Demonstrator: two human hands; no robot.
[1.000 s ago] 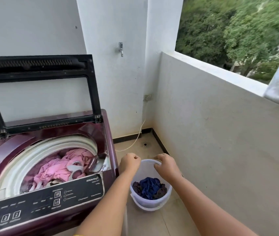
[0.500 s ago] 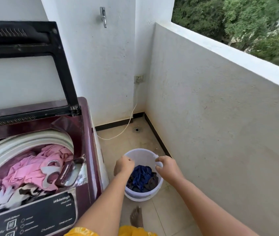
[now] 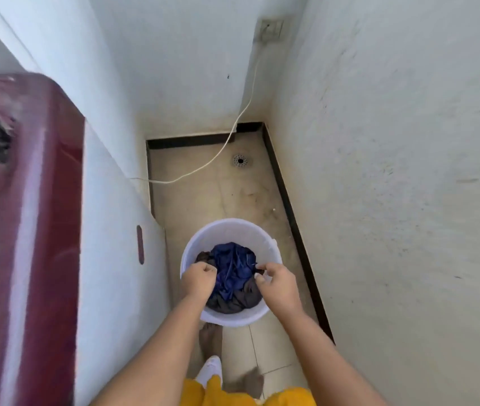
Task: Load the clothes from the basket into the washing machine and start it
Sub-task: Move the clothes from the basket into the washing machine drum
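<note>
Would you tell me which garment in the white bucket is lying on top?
The dark blue garment: it sits bunched on top in the middle, while the brownish-grey clothes show only under and around it.

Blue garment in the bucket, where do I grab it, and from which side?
Best pinch the raised middle folds of the blue garment from straight above: it lies crumpled atop darker clothes, and the bucket walls block side approaches.

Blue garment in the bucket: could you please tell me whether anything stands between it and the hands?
Nothing visible does. Over the white bucket, the left hand and right hand sit right at the blue garment; whether they grip it is unclear.
</note>
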